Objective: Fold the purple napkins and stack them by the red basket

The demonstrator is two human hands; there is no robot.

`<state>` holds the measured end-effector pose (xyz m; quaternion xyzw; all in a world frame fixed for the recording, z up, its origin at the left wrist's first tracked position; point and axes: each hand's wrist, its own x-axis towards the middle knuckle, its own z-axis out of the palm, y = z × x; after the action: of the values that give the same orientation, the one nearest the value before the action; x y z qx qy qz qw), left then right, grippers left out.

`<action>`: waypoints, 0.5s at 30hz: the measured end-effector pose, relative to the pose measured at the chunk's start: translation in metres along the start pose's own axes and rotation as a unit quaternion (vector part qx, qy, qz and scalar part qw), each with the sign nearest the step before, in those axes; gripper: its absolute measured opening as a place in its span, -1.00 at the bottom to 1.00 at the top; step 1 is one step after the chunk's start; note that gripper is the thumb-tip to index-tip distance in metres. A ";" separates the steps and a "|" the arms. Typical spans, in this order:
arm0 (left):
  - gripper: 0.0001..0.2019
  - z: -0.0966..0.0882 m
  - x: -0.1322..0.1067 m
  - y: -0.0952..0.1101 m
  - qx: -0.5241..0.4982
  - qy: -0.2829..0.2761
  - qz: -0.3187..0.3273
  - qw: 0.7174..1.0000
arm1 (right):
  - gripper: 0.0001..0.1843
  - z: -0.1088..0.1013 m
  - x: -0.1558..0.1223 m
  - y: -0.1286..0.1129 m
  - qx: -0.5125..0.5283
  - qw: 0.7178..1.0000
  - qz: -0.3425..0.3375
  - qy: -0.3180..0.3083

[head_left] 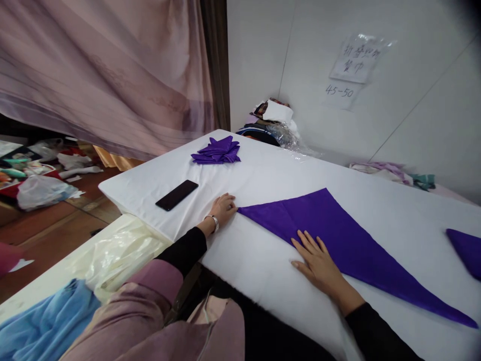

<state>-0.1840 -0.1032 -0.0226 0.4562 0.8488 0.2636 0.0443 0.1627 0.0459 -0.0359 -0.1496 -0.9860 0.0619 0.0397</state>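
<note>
A purple cloth napkin [330,225] lies on the white-covered table in a large triangle, its long folded edge toward me. At its left tip is my left hand [224,208], fingers closed on the corner and a metal bracelet on the wrist. My right hand [313,258] rests flat on the near edge of the cloth with its fingers spread. The napkin's far right tip trails toward the right side of the table.
A pile of folded purple napkins [218,151] sits at the table's far end, near a black phone [177,195]. Another purple cloth [466,250] shows at the right edge. Beside the table are a plastic bag [120,250] and a blue cloth [48,321].
</note>
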 end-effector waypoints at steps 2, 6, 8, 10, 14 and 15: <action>-0.89 0.000 0.000 -0.001 0.003 0.010 -0.004 1.000 | -0.35 0.000 0.000 0.000 -0.001 1.000 0.002 -0.002; -0.81 -0.001 -0.001 0.013 0.009 0.040 -0.017 0.999 | -0.35 0.000 0.001 -0.001 0.002 1.000 0.002 -0.004; -0.72 0.003 -0.006 0.035 0.014 0.045 0.026 0.999 | -0.35 0.000 0.001 -0.002 0.004 1.000 0.001 -0.005; -0.62 0.011 -0.014 0.063 0.025 0.011 0.127 0.992 | -0.34 -0.001 0.002 -0.002 0.004 1.000 0.003 -0.008; -0.37 0.039 -0.029 0.111 0.059 -0.112 0.332 0.935 | -0.33 -0.005 0.003 -0.005 0.006 1.000 0.006 -0.016; -0.31 0.046 -0.032 0.117 0.064 -0.131 0.357 0.923 | -0.32 -0.007 0.004 -0.006 0.007 1.000 0.007 -0.018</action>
<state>-0.0626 -0.0575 -0.0103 0.7613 0.6315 0.1446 0.0287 0.1580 0.0421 -0.0280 -0.1553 -0.9850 0.0722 0.0226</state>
